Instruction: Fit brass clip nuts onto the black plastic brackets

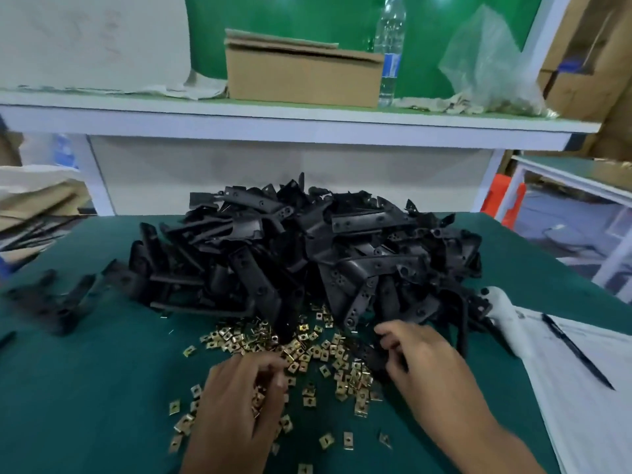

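A big heap of black plastic brackets (pixel 307 254) fills the middle of the green table (pixel 85 388). Several loose brass clip nuts (pixel 307 354) lie scattered in front of it. My left hand (pixel 239 401) hovers over the nuts with fingers curled down, and a few brass nuts show under its fingertips. My right hand (pixel 420 357) sits at the heap's near right edge, fingers curled round a black bracket (pixel 371 359) that lies on the nuts. A few more brackets (pixel 54 299) lie apart at the left.
A white handheld device (pixel 506 313) and a black pen (pixel 574 350) on white paper (pixel 588 405) lie at the right. Behind the heap, a white shelf (pixel 273 121) carries a cardboard box (pixel 301 77), a water bottle (pixel 390 53) and a plastic bag (pixel 492 63).
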The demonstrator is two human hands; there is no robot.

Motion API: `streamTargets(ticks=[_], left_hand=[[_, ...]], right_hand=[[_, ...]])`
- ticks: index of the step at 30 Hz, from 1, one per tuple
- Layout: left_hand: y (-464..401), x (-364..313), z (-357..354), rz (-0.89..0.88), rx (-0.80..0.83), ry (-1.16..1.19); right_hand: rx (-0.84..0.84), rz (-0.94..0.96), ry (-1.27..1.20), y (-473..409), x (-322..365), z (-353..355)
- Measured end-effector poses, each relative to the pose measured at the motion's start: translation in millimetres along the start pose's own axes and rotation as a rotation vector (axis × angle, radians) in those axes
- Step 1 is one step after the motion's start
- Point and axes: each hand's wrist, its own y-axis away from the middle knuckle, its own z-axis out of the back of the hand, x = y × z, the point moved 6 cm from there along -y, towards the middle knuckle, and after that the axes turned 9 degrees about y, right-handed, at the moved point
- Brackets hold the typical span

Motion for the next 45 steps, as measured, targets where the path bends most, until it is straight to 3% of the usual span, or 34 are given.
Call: streamTargets(ticks=[5,10,12,15,18,20,27,29,30,32,34,35,37,42,45], left_hand=[[-0.6,-4.3,-2.2,-0.080,0.001,0.000],[-1.4,-3.4,1.7,-0.113,-0.053,0.006],[-0.6,-1.7,2.6,-0.092,-0.059,0.010],[-0.3,-2.4,1.5,-0.092,-0.065,0.025],[-1.0,-8.0,-1.3,-0.140,-0.077,0.087],[-0.9,-13.6,-1.5,-0.172,-0.078,0.126],[2.5,-23.7,28.3,-0.267,-0.326,0.303],[2.2,-13.9,36.9,-0.117,-0.420,0.367],[1.3,-7.9,39.0,-0.018,-0.452,0.402],[-1.1,6.8,39.5,0.151,-0.482,0.505],[-4.1,21.2,34.8,0.299,-0.454,0.648],[-5.1,25.7,30.1,0.352,-0.409,0.728],[-6.0,25.8,19.9,0.391,-0.302,0.804],[0.2,17.3,-0.1,0.427,-0.110,0.886],[1.6,10.7,-3.1,0.328,-0.020,0.704]], right_hand=[[0.149,0.082,0.037,-7.6,3.4,-12.0],[0.066,0.029,0.022,-13.6,-0.1,2.2],[0.025,-0.052,-0.204,-13.5,-6.0,17.0],[-0.010,-0.163,-0.760,-15.7,-3.3,39.7],[0.087,-0.144,-1.304,-19.1,21.4,46.3],[0.172,-0.107,-1.437,-18.3,42.3,44.8],[0.458,0.087,-1.383,-6.9,103.7,20.7],[0.462,0.145,-1.360,-9.6,100.4,18.4],[0.429,0.150,-1.260,-12.7,92.7,16.0],[0.340,0.154,-0.795,-18.4,69.1,5.3],[0.371,0.236,-0.313,-17.5,51.7,-12.8],[0.413,0.285,-0.195,-14.7,46.7,-22.3],[0.462,0.331,-0.165,-10.7,41.9,-33.7],[0.311,0.347,-0.227,-14.4,44.7,-31.9],[0.245,0.356,-0.260,-14.0,45.5,-33.1]])
